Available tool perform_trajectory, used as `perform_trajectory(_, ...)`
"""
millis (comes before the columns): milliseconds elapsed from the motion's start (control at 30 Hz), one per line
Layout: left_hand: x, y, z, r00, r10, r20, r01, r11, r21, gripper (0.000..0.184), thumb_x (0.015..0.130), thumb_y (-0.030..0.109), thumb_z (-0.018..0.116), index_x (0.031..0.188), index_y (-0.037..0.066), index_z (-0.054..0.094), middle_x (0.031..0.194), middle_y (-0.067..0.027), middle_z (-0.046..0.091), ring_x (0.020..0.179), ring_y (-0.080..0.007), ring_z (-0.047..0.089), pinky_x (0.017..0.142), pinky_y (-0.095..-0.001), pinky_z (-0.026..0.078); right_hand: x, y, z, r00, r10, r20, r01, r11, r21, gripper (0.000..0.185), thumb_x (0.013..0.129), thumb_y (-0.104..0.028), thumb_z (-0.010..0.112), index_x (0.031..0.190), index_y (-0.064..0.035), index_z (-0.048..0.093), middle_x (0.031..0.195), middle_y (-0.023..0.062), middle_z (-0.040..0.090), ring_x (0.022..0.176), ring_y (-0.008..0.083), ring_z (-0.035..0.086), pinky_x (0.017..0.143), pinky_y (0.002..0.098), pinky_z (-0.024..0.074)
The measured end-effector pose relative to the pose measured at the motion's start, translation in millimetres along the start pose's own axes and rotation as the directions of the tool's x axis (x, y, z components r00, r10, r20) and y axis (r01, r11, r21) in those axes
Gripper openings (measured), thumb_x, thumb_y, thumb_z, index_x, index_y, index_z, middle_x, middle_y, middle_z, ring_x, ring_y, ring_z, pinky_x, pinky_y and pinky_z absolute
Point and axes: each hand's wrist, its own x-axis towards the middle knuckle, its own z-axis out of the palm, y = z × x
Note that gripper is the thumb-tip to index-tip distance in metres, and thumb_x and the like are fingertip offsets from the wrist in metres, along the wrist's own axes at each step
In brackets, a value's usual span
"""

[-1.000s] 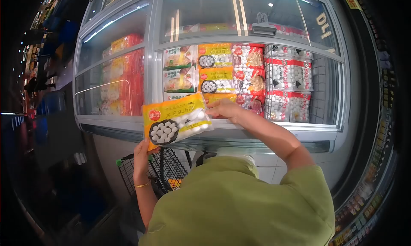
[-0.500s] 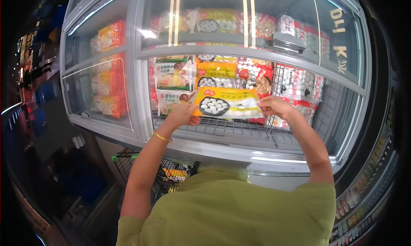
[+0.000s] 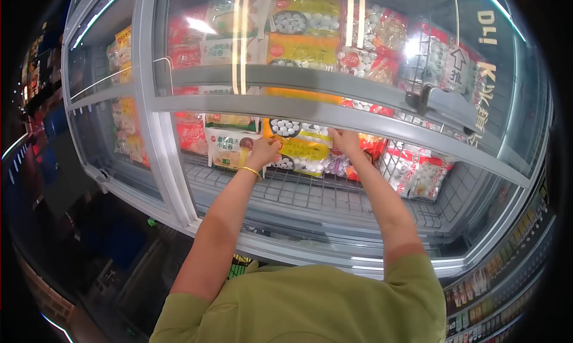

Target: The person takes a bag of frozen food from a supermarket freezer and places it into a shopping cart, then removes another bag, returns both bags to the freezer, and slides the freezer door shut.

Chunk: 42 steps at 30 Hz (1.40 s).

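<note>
A yellow packet of white balls [image 3: 310, 132] lies inside the freezer, on the stack of like packets. My left hand [image 3: 263, 153] is closed at its left edge, with a gold bracelet on the wrist. At the packet's right edge my right hand [image 3: 346, 144] is closed too. Just below and in front is another yellow packet [image 3: 307, 161]. White and green packets [image 3: 227, 150] sit left of my left hand. Red and white packets [image 3: 418, 171] are to the right of my right hand. The freezer's door frame hides the packet's upper part.
The sliding glass door [image 3: 322, 110] with its handle [image 3: 444, 104] spans above my hands. A wire basket [image 3: 310, 191] lines the freezer, whose front rail [image 3: 298, 250] is close to my body. Shelves with goods [image 3: 495, 277] stand at the right.
Both hands have carried the yellow packet forward, deeper into the freezer, from in front of its front edge onto the stack. The view has moved closer to the freezer.
</note>
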Motion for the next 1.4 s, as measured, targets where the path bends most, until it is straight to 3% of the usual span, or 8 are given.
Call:
perform_trajectory(233, 117.0, -67.8, -18.9, 0.965, 0.163, 0.204, 0.021, 0.730, -0.684, 0.044, 0.083, 0.022, 0.051, 0.119, -0.003, 0.047, 0.115, -0.0236, 0.055, 0.101, -0.0341, 0.059, 0.073, -0.0403, 0.053, 36.1, 15.3, 26.7, 0.937, -0.237, -0.258, 0.295, 0.931, 0.217, 0.025, 0.082, -0.025, 0.058, 0.094, -0.0022, 0.059, 0.092, 0.0147, 0.063, 0.085, 0.0261, 0.060, 0.076, 0.0345, 0.0468)
perform_trajectory(333, 80.4, -24.0, -18.9, 0.994, 0.091, -0.059, -0.095, 0.993, -0.068, 0.036, 0.076, 0.023, 0.054, 0.102, -0.002, 0.057, 0.105, -0.0251, 0.060, 0.095, -0.0373, 0.061, 0.071, -0.0426, 0.051, 32.1, 15.2, 21.2, 0.965, -0.129, -0.227, 0.237, 0.798, 0.555, 0.023, 0.082, -0.021, 0.059, 0.095, -0.0028, 0.058, 0.088, 0.0136, 0.062, 0.084, 0.0221, 0.059, 0.075, 0.0310, 0.0463)
perform_trajectory(467, 1.7, 40.6, -1.9, 0.779, 0.525, -0.343, -0.101, 0.644, 0.758, 0.023, 0.077, 0.019, 0.055, 0.086, -0.002, 0.061, 0.086, -0.0230, 0.063, 0.086, -0.0391, 0.060, 0.071, -0.0452, 0.050, 24.6, 25.2, 10.3, 0.921, -0.343, -0.185, 0.377, 0.906, 0.194, 0.026, 0.082, -0.020, 0.058, 0.103, -0.0049, 0.056, 0.088, 0.0154, 0.061, 0.086, 0.0253, 0.059, 0.078, 0.0329, 0.0469)
perform_trajectory(867, 36.0, 28.2, 7.5, 0.997, 0.025, 0.072, -0.076, 0.352, 0.933, 0.039, 0.076, 0.006, 0.053, 0.113, -0.004, 0.050, 0.121, -0.0258, 0.049, 0.114, -0.0360, 0.048, 0.090, -0.0401, 0.044, 12.2, -47.6, -1.9, 0.828, -0.520, -0.210, 0.405, 0.814, -0.417, 0.040, 0.084, -0.021, 0.051, 0.123, -0.0115, 0.049, 0.129, 0.0174, 0.043, 0.103, 0.0347, 0.053, 0.087, 0.0427, 0.0438)
perform_trajectory(967, 27.9, 21.3, 11.5, 0.971, 0.237, 0.003, -0.082, 0.321, 0.944, 0.041, 0.078, 0.012, 0.054, 0.116, -0.001, 0.051, 0.131, -0.0240, 0.042, 0.121, -0.0347, 0.043, 0.096, -0.0380, 0.040, 19.8, -57.0, -2.9, 0.897, -0.363, -0.254, 0.390, 0.919, 0.064, 0.050, 0.076, -0.017, 0.062, 0.123, -0.0087, 0.049, 0.115, 0.0163, 0.054, 0.103, 0.0326, 0.055, 0.086, 0.0419, 0.0450)
perform_trajectory(1167, -5.8, 29.0, 1.7, 0.935, 0.321, 0.154, -0.202, 0.122, 0.972, 0.044, 0.081, 0.022, 0.053, 0.121, 0.003, 0.051, 0.140, -0.0213, 0.033, 0.126, -0.0297, 0.040, 0.100, -0.0393, 0.036, -20.4, -72.4, -31.4, 0.850, -0.517, -0.100, 0.415, 0.775, -0.477, 0.043, 0.077, -0.011, 0.058, 0.119, -0.0104, 0.052, 0.123, 0.0160, 0.049, 0.110, 0.0294, 0.051, 0.089, 0.0414, 0.0441)
perform_trajectory(1300, -56.2, 66.6, -2.8, 0.987, 0.053, 0.151, -0.159, 0.223, 0.962, 0.031, 0.082, 0.020, 0.050, 0.105, 0.006, 0.063, 0.115, -0.0164, 0.060, 0.106, -0.0321, 0.058, 0.088, -0.0463, 0.045, -57.9, -74.6, -50.9, 0.898, -0.270, 0.348, 0.425, 0.741, -0.520, 0.033, 0.072, -0.006, 0.060, 0.104, -0.0090, 0.059, 0.096, 0.0139, 0.062, 0.095, 0.0294, 0.060, 0.079, 0.0408, 0.0502)
perform_trajectory(1400, -112.2, 73.8, -10.7, 0.887, 0.440, 0.138, -0.273, 0.262, 0.926, 0.023, 0.082, 0.020, 0.050, 0.089, 0.006, 0.067, 0.086, -0.0151, 0.066, 0.080, -0.0332, 0.064, 0.074, -0.0447, 0.050, -75.3, -60.4, -60.2, 0.823, -0.433, 0.369, 0.566, 0.563, -0.602, 0.019, 0.070, -0.003, 0.059, 0.089, -0.0070, 0.060, 0.093, 0.0128, 0.063, 0.086, 0.0304, 0.063, 0.071, 0.0413, 0.0521)
